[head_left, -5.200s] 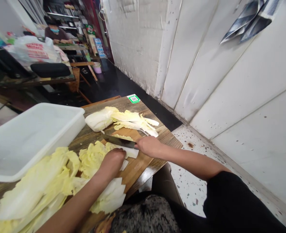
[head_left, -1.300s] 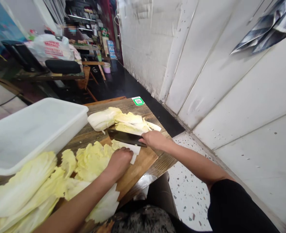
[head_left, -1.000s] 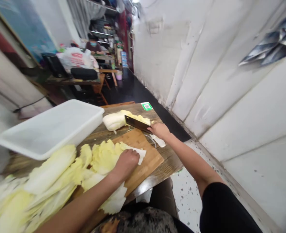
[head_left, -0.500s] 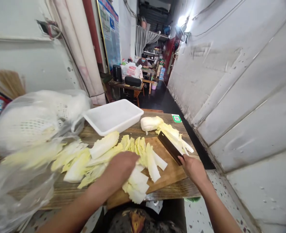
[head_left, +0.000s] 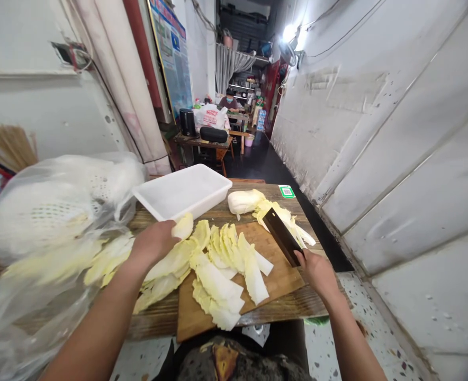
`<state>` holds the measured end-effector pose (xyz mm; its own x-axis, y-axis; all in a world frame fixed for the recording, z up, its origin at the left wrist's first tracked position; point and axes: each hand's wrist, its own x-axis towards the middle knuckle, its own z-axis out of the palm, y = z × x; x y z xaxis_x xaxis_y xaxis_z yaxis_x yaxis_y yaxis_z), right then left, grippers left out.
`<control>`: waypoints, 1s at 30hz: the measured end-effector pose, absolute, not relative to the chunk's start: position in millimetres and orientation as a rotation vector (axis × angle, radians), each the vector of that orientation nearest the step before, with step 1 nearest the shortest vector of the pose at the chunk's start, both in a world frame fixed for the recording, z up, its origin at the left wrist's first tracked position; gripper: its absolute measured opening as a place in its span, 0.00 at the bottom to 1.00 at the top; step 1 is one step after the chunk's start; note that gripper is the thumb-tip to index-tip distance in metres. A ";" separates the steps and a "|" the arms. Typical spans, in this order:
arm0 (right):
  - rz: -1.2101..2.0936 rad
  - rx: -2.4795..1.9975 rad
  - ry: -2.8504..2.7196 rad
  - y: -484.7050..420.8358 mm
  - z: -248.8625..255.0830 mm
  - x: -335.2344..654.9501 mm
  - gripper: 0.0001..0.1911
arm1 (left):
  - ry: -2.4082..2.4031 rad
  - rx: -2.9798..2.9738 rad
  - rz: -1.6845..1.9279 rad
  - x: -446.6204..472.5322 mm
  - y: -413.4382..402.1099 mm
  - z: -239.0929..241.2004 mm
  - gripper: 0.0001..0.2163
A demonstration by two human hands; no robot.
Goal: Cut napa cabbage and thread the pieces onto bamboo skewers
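My right hand [head_left: 317,271] is wrapped round the handle of a dark cleaver [head_left: 280,233], its blade tilted up and left over the right part of the wooden cutting board [head_left: 276,288]. At the left of the board, my left hand [head_left: 154,243] is closed on a pale napa cabbage leaf [head_left: 183,226]; some of its fingers are hidden. Several cabbage leaves [head_left: 218,283] lie fanned across the board, and others spread leftward on the table under my left arm. Behind the cleaver lies a cabbage stem end [head_left: 245,201] with more leaves beside it.
A white plastic tub [head_left: 184,191] stands behind the leaves. Clear plastic bags [head_left: 59,203] with white contents fill the table's left side. A green code sticker [head_left: 286,191] marks the far right corner of the wooden table. Further back, a masked person [head_left: 229,101] sits at another table.
My left hand has moved left and away from me, from the leaves on the board to a leaf near the tub. The cleaver stays almost in place.
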<state>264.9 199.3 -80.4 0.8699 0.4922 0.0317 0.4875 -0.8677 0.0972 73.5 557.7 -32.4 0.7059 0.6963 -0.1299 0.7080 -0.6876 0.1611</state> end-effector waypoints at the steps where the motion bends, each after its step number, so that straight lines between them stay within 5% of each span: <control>1: 0.085 2.958 0.772 198.7 -81.1 264.6 0.18 | 1.102 2.703 -0.083 73.1 557.5 -26.9 0.19; 12: 0.073 3.063 0.754 195.4 -84.2 261.6 0.17 | 0.900 2.478 0.329 111.0 512.5 32.5 0.10; 22: 0.008 3.166 0.568 199.0 -78.0 249.1 0.19 | 0.544 2.148 -0.168 259.6 412.8 -48.8 0.15; 30: -0.043 3.231 0.512 196.1 -77.4 246.9 0.19 | -0.124 2.505 -0.251 245.4 420.2 -70.8 0.16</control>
<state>246.9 196.1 -77.4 0.9508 0.3097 -0.0056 0.3063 -0.9427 -0.1322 245.4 420.2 -70.8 0.9776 -0.1469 -0.1508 -0.0309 -0.8088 0.5872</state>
